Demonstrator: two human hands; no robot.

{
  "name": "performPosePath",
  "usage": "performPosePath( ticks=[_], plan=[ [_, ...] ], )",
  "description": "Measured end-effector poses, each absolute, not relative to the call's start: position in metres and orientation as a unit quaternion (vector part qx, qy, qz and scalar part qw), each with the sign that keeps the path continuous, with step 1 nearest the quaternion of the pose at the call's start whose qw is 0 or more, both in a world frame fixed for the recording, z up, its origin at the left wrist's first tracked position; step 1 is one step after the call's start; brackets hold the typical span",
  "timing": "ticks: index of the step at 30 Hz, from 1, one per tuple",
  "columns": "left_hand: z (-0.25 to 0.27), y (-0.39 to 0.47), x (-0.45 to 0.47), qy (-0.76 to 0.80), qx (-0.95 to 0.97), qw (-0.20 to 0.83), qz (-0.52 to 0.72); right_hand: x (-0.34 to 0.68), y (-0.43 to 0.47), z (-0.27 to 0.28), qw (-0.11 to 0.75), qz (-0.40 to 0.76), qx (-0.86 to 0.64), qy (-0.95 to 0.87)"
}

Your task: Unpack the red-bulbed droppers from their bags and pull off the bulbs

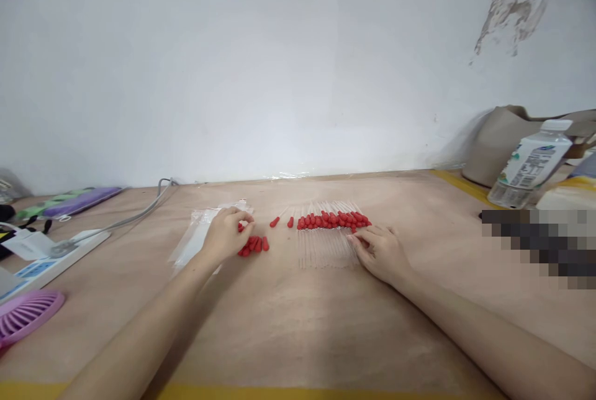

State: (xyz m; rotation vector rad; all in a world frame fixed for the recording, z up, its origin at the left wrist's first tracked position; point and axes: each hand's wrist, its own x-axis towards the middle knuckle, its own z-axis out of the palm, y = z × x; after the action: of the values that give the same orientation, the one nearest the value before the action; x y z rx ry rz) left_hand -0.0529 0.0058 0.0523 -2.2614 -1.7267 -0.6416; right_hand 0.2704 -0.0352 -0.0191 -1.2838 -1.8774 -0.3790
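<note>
A row of glass droppers with red rubber bulbs (pixel 333 220) lies in the middle of the table, the thin clear tubes pointing both away and toward me. My right hand (pixel 379 250) is at the row's right end, thumb and forefinger pinched on a dropper with a bit of red showing at the fingertips. My left hand (pixel 230 230) curls its fingers around a red rubber bulb (pixel 241 227), partly hidden. Just below it lies a small pile of loose red bulbs (pixel 254 245). Two separate red-bulbed pieces (pixel 274 222) lie between pile and row.
Clear plastic bags (pixel 190 235) lie under and left of my left hand. At left are a power strip (pixel 60 260) with a grey cable, a pink fan (pixel 30 316) and a purple pouch (pixel 84 200). A bottle (pixel 533 164) and a beige container (pixel 491 142) stand at right, before the wall.
</note>
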Motion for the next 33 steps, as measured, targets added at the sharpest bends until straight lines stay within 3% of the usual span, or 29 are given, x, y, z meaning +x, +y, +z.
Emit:
performPosePath(
  ticks=[3, 12, 17, 20, 26, 33],
  plan=[
    [0.056, 0.027, -0.033, -0.611, -0.777, 0.103, -0.111, 0.274, -0.037, -0.018, 0.404, -0.145, -0.513, -0.744],
    [0.048, 0.069, -0.004, -0.646, -0.755, 0.077, -0.081, 0.279, -0.039, -0.018, 0.415, -0.132, -0.526, -0.731],
    [0.052, 0.03, -0.006, -0.621, -0.754, 0.15, -0.153, 0.28, -0.035, -0.021, 0.473, -0.114, -0.48, -0.73],
    [0.035, -0.007, -0.004, -0.495, -0.821, 0.142, -0.247, 0.277, -0.039, -0.017, 0.492, -0.109, -0.431, -0.748],
    [-0.012, -0.041, 0.01, -0.312, -0.889, 0.047, -0.332, 0.265, -0.053, -0.011, 0.381, -0.14, -0.319, -0.857],
    [-0.012, -0.04, 0.015, -0.262, -0.892, 0.029, -0.366, 0.249, -0.051, -0.018, 0.371, -0.146, -0.319, -0.86]
  ],
)
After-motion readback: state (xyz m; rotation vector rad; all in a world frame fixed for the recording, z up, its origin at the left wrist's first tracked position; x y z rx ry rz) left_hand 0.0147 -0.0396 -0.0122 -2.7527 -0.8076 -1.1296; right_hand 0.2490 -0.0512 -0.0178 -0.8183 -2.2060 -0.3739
